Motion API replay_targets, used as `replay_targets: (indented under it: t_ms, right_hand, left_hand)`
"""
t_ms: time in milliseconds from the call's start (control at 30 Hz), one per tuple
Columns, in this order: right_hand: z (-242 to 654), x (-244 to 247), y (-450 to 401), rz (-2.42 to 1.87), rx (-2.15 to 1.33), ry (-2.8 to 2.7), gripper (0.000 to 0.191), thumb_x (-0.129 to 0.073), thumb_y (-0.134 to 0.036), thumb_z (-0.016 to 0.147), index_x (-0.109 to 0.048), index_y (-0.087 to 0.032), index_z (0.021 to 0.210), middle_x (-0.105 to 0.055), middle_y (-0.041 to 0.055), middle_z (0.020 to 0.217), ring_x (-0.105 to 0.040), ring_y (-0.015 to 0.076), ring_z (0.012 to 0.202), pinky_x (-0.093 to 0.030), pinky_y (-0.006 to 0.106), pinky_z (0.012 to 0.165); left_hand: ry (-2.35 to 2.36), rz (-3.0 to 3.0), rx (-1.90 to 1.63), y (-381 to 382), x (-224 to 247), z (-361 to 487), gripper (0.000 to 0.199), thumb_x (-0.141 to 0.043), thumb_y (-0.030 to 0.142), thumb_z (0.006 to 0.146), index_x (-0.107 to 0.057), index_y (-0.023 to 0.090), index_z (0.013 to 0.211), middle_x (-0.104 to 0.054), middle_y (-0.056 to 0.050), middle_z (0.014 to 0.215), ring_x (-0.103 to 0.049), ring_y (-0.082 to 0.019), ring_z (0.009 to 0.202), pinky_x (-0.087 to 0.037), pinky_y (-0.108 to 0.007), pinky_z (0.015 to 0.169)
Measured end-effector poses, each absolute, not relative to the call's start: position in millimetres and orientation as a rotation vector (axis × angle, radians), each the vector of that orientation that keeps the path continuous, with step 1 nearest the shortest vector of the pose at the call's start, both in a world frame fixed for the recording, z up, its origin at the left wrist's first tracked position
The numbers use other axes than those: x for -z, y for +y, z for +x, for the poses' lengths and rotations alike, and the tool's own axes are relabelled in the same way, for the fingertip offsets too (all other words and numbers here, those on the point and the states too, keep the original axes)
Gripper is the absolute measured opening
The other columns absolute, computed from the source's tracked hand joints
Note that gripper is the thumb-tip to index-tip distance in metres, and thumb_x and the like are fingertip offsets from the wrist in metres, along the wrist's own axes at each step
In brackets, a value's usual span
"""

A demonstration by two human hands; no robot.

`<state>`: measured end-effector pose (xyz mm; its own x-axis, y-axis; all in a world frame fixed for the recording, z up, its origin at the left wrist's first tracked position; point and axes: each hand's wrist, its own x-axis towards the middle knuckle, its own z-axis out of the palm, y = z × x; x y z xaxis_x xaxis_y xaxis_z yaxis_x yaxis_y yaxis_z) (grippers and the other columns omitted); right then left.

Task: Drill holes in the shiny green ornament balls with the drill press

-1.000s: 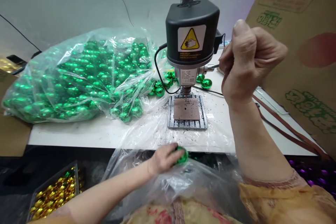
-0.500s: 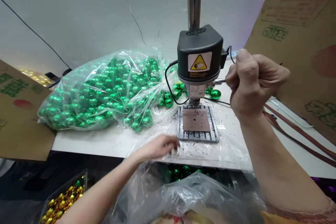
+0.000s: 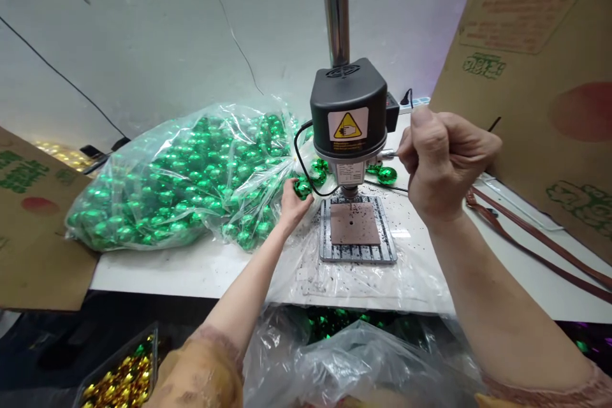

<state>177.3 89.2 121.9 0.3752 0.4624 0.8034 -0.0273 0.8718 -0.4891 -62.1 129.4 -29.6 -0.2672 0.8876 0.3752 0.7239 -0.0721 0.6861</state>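
A small bench drill press (image 3: 349,111) with a black motor head stands on the white table. My right hand (image 3: 442,162) is closed in a fist around its metal feed lever (image 3: 388,154). Beneath the bit, a brown square pad (image 3: 356,233) with a hole in it lies on the slotted metal base (image 3: 389,255). To the left of the drill, my left hand (image 3: 294,209) has its thumb and fingers around a shiny green ball (image 3: 303,187). More green balls (image 3: 386,175) sit behind the drill.
A large clear bag (image 3: 167,178) of green balls covers the table's left side. Cardboard boxes (image 3: 535,115) flank the table. Brown straps (image 3: 526,229) lie at right. Dark shavings surround the base. Below are clear plastic (image 3: 354,357) and a bin of gold balls (image 3: 119,379).
My left hand has moved up and away from the table's front edge to a green ball beside the drill, and its fingers have closed around it. My right hand stays on the lever.
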Motion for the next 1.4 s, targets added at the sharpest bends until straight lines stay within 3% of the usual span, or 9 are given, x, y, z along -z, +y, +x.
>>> replay_targets:
  t_ms: [100, 267, 433, 633, 867, 1033, 1133, 1400]
  right_hand:
    - [176.3, -121.8, 89.3, -0.416, -0.333, -1.159, 0.041, -0.061, -0.029, 0.091, -0.054, -0.020, 0.051, -0.038, -0.0065, 0.043, -0.035, 0.0039, 0.040, -0.032, 0.027, 0.047]
    - [175.0, -121.7, 89.9, -0.429, -0.320, -1.138, 0.044, -0.061, -0.032, 0.091, -0.051, -0.019, 0.049, -0.041, -0.0066, 0.044, -0.035, 0.0024, 0.041, -0.033, 0.026, 0.048]
    - [177.9, -122.2, 88.3, -0.440, -0.312, -1.172, 0.044, -0.060, -0.031, 0.092, -0.051, -0.018, 0.050, -0.041, -0.0064, 0.044, -0.036, 0.0018, 0.042, -0.032, 0.026, 0.048]
    - [177.9, -121.9, 85.8, -0.439, -0.317, -1.192, 0.043, -0.057, -0.031, 0.093, -0.051, -0.018, 0.052, -0.041, -0.0068, 0.046, -0.035, 0.0007, 0.043, -0.033, 0.024, 0.048]
    - [178.1, -122.0, 86.8, -0.459, -0.290, -1.209, 0.045, -0.058, -0.037, 0.093, -0.050, -0.020, 0.052, -0.040, -0.0062, 0.045, -0.035, 0.0026, 0.042, -0.035, 0.025, 0.048]
    - [178.1, -123.2, 86.6, -0.436, -0.287, -1.208, 0.043, -0.059, -0.031, 0.092, -0.051, -0.019, 0.052, -0.040, -0.0064, 0.045, -0.035, 0.0028, 0.042, -0.034, 0.025, 0.047]
    - [177.8, -124.0, 86.0, -0.445, -0.295, -1.201, 0.043, -0.059, -0.030, 0.092, -0.051, -0.019, 0.052, -0.040, -0.0069, 0.044, -0.034, 0.0018, 0.041, -0.033, 0.024, 0.046]
    - [178.9, -120.4, 84.7, -0.444, -0.281, -1.196, 0.043, -0.059, -0.030, 0.092, -0.052, -0.018, 0.051, -0.040, -0.0071, 0.044, -0.035, 0.0008, 0.041, -0.031, 0.024, 0.046]
  left_hand:
    - [1.713, 1.607, -1.473, 91.4, 24.3, -55.0, 0.052, -0.076, 0.022, 0.072, -0.054, 0.020, 0.120, -0.063, -0.005, 0.105, -0.064, -0.019, 0.092, -0.052, -0.034, 0.087]
    - [1.174, 1.455, -1.212, 50.4, 34.4, -25.8, 0.057, -0.077, 0.034, 0.080, -0.053, 0.022, 0.130, -0.067, -0.007, 0.114, -0.066, -0.019, 0.099, -0.052, -0.033, 0.090]
    - [1.202, 1.469, -1.171, 69.0, 47.4, -17.1, 0.050, -0.079, 0.039, 0.081, -0.057, 0.019, 0.122, -0.068, -0.007, 0.107, -0.065, -0.021, 0.099, -0.052, -0.034, 0.091]
    - [1.315, 1.769, -1.014, 79.7, 41.6, -20.1, 0.053, -0.074, 0.039, 0.083, -0.060, 0.020, 0.131, -0.068, -0.007, 0.108, -0.063, -0.019, 0.088, -0.051, -0.031, 0.076]
    - [1.377, 2.032, -0.902, 79.3, 32.6, -10.7, 0.054, -0.073, 0.035, 0.083, -0.060, 0.022, 0.134, -0.062, -0.006, 0.106, -0.061, -0.019, 0.090, -0.051, -0.030, 0.077]
    - [1.457, 1.962, -0.998, 82.0, 37.2, -1.2, 0.053, -0.079, 0.032, 0.076, -0.059, 0.020, 0.124, -0.066, -0.005, 0.104, -0.063, -0.021, 0.092, -0.052, -0.033, 0.080]
    - [1.475, 1.967, -1.021, 82.7, 41.0, 5.6, 0.048, -0.081, 0.030, 0.074, -0.063, 0.020, 0.117, -0.069, -0.007, 0.108, -0.064, -0.025, 0.102, -0.052, -0.039, 0.090]
    - [1.400, 1.873, -1.099, 80.2, 56.4, 11.7, 0.055, -0.081, 0.030, 0.077, -0.062, 0.022, 0.128, -0.070, -0.009, 0.124, -0.065, -0.028, 0.114, -0.052, -0.044, 0.101]
